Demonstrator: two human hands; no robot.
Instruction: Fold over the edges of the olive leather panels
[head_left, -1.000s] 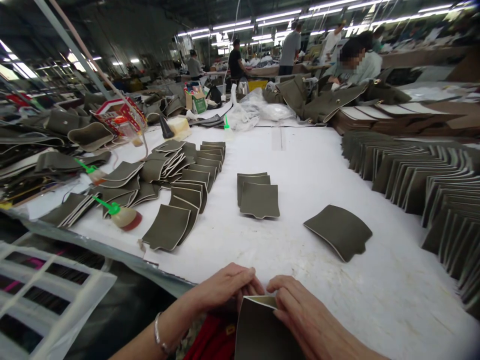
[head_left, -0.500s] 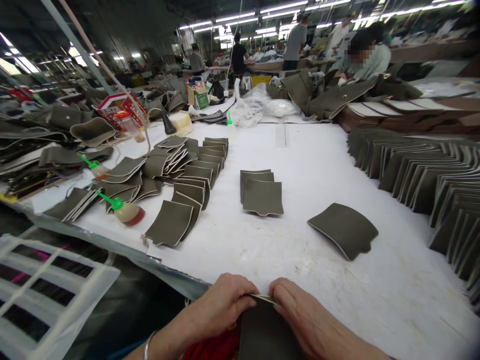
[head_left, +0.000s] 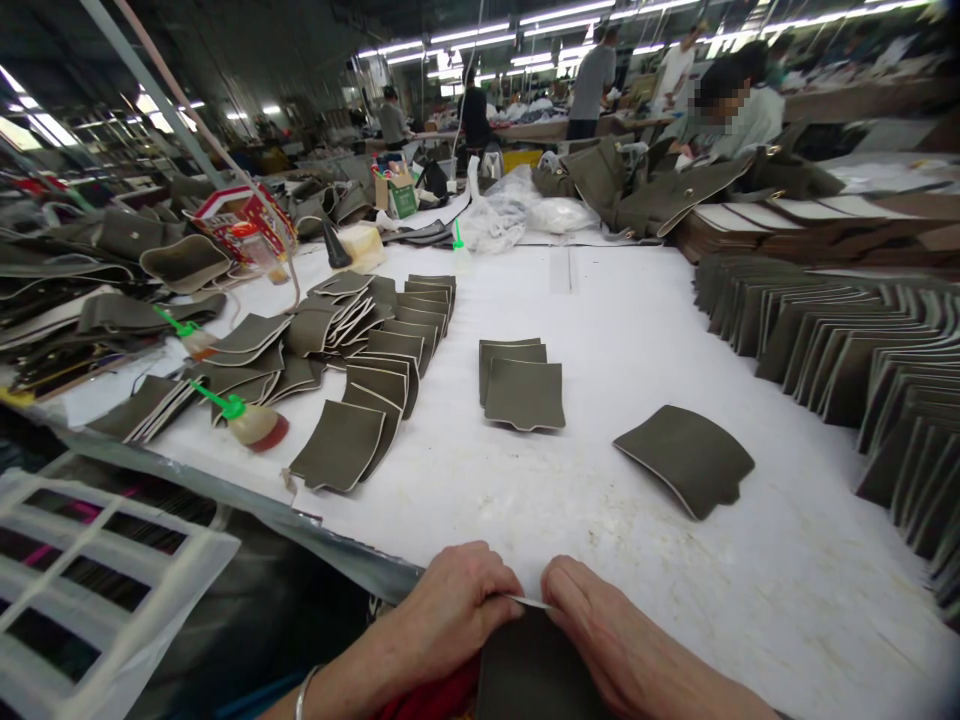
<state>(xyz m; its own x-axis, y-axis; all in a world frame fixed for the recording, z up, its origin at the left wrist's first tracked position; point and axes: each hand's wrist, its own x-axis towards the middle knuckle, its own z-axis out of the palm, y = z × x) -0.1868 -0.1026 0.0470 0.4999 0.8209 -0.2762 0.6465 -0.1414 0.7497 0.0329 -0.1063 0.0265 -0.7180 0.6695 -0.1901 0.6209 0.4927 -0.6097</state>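
Both my hands hold one olive-green leather piece [head_left: 529, 660] with a pale edge at the near edge of the white table [head_left: 637, 330]. My left hand [head_left: 450, 610] is closed, pinching the piece's top edge from the left. My right hand [head_left: 600, 625] is closed on the same top edge from the right. The fingertips of the two hands nearly meet. The lower part of the piece runs out of the picture.
Loose olive pieces lie ahead: one [head_left: 686, 458] to the right, a small stack [head_left: 521, 385] in the middle, overlapping rows [head_left: 375, 380] to the left. Glue bottles with green nozzles [head_left: 244, 420] lie left. Upright pieces [head_left: 862, 350] line the right side. A white crate [head_left: 90, 590] stands at lower left. People work at far tables.
The leather piece has folded down flat between my hands; its pale inner face, open a second ago, now shows only as a thin edge. Both hands have closed over that top edge.
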